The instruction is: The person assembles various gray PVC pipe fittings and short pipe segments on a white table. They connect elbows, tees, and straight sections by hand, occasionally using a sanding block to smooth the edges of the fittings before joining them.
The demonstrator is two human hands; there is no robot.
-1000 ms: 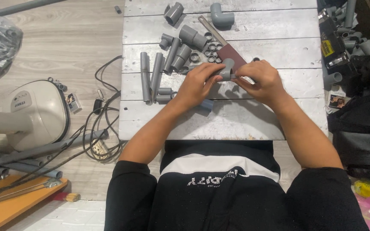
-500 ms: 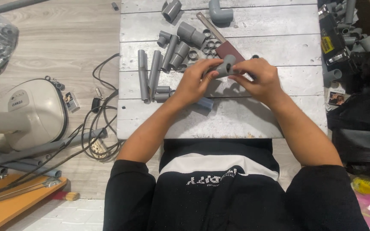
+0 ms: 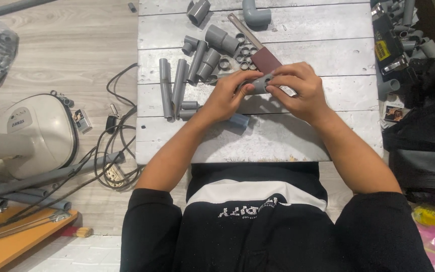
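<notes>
Both my hands meet over the middle of a whitewashed plank table (image 3: 298,136). My left hand (image 3: 230,95) and my right hand (image 3: 298,90) together grip a short grey pipe fitting (image 3: 262,83), its open end facing me. Just behind my fingers lies a tool with a dark red body and a grey metal bar (image 3: 258,48). A short bluish pipe piece (image 3: 239,120) rests on the table under my left wrist.
Grey pipe lengths (image 3: 169,88), couplings (image 3: 212,50), small rings (image 3: 245,58) and an elbow (image 3: 255,14) lie on the table's far left. A white machine (image 3: 36,133) and black cables (image 3: 112,151) are on the floor at left. Dark bags and more fittings (image 3: 409,35) crowd the right.
My hands have stayed on the fitting, shifting it slightly between my fingers; the view has moved a little, nothing else on the table changed.
</notes>
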